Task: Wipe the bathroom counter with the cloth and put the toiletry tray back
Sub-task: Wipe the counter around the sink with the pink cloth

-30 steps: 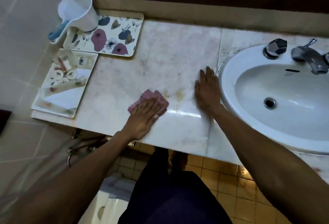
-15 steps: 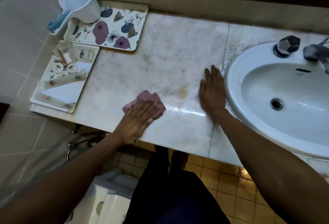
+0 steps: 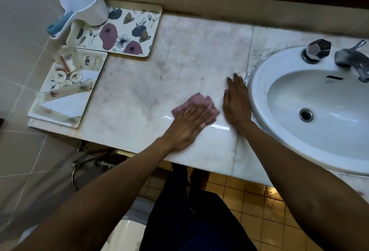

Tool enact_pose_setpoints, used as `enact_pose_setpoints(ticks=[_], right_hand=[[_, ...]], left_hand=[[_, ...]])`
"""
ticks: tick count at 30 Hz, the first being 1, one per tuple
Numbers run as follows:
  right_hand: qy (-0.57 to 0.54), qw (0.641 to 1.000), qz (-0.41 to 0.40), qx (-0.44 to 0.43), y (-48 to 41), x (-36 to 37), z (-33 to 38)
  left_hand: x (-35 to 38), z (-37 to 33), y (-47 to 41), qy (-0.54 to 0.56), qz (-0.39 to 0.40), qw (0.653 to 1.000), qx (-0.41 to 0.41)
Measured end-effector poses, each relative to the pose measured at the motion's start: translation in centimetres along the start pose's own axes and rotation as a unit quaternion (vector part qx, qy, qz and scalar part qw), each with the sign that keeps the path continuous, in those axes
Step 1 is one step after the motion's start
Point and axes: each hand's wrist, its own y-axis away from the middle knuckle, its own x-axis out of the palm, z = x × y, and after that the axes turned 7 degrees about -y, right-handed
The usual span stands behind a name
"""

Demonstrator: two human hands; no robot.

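Cloth [image 3: 201, 102], pink and crumpled, lay on the marble counter [image 3: 191, 51] a little way in from the front edge and just left of the sink [image 3: 257, 83]. The left hand [image 3: 188, 125] was pressed flat on top of the cloth, fingers extended and slightly spread, palm down; it was blurred, and the cloth's far edge showed beyond the fingertips. The right hand [image 3: 236, 103] rested palm down on the bare counter between the cloth and the sink rim, open with fingers straight and close together, holding nothing; its outer edge lay just beside the rim, and whether it touched the rim could not be told. The two hands were near each other but apart. A glossy wet streak [image 3: 219, 126] ran across the counter between the wrists.

Farther from the sink, at the counter's left end, stood the toiletry tray [image 3: 79, 115], a pale rectangular tray holding small round containers and tubes, their details too blurred to name. Behind it, against the back wall and still well left of the sink, lay a floral tray [image 3: 127, 37] printed with purple and blue flowers. A white water scoop [image 3: 83, 3] with a blue handle rested on the floral tray's far left corner. At the back of the sink sat a faceted metal knob [image 3: 317, 49] and, right of it, the tap [image 3: 353, 59].
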Motion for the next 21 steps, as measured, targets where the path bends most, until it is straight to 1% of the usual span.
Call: enact_pose_setpoints(ticks=[1, 2, 5, 7, 9, 10, 11, 12, 13, 14, 15, 17, 18, 19, 20, 21], right_hand=[[-0.003, 1.000, 0.001, -0.001, 0.0, -0.1, 0.0], [-0.003, 1.000, 0.001, -0.002, 0.1, -0.1, 0.0], [0.010, 1.000, -0.006, 0.000, 0.3, 0.0, 0.3], [0.017, 1.000, -0.007, 0.003, 0.3, 0.1, 0.4], [0.018, 1.000, -0.007, 0.005, 0.2, 0.0, 0.4], [0.019, 1.000, -0.004, 0.006, 0.2, 0.0, 0.4], [0.021, 1.000, -0.002, 0.006, 0.3, 0.0, 0.4], [0.024, 1.000, -0.002, 0.005, 0.3, 0.1, 0.4], [0.025, 1.000, -0.001, 0.005, 0.3, 0.1, 0.4], [0.022, 1.000, 0.000, 0.006, 0.2, 0.0, 0.4], [0.018, 1.000, 0.003, 0.008, 0.2, 0.0, 0.5], [0.012, 1.000, 0.010, 0.011, 0.2, -0.2, 0.6], [0.011, 1.000, 0.012, 0.010, 0.2, -0.2, 0.6], [0.012, 1.000, 0.013, 0.009, 0.2, -0.3, 0.6], [0.014, 1.000, 0.014, 0.009, 0.2, -0.4, 0.6], [0.017, 1.000, 0.015, 0.010, 0.2, -0.4, 0.6]], left_hand=[[0.5, 1.2, 2.4, -0.037, 0.009, 0.999, 0.015], [0.3, 2.9, 4.4, -0.061, 0.020, 0.998, 0.007], [-1.6, 8.3, 5.7, -0.086, 0.034, 0.993, -0.074], [-2.5, 9.0, 3.4, -0.076, -0.003, 0.983, -0.169], [-2.6, 7.2, 0.0, -0.074, -0.063, 0.961, -0.259], [-2.1, 5.8, -1.4, -0.070, -0.083, 0.951, -0.291], [-1.4, 4.1, -2.4, -0.069, -0.104, 0.948, -0.292], [-0.5, 2.3, -2.8, -0.076, -0.129, 0.954, -0.260], [0.3, 0.5, -2.8, -0.085, -0.154, 0.963, -0.203], [0.9, -1.2, -2.1, -0.085, -0.151, 0.974, -0.144], [1.1, -2.5, -0.8, -0.084, -0.122, 0.985, -0.090], [1.3, -2.8, 3.0, -0.119, -0.044, 0.992, -0.003], [1.0, -1.8, 4.9, -0.132, -0.005, 0.991, 0.019], [0.5, 0.0, 6.6, -0.141, 0.017, 0.990, 0.025], [-0.1, 2.4, 7.9, -0.141, 0.021, 0.990, 0.010], [-0.8, 4.9, 8.6, -0.135, 0.013, 0.991, -0.024]])
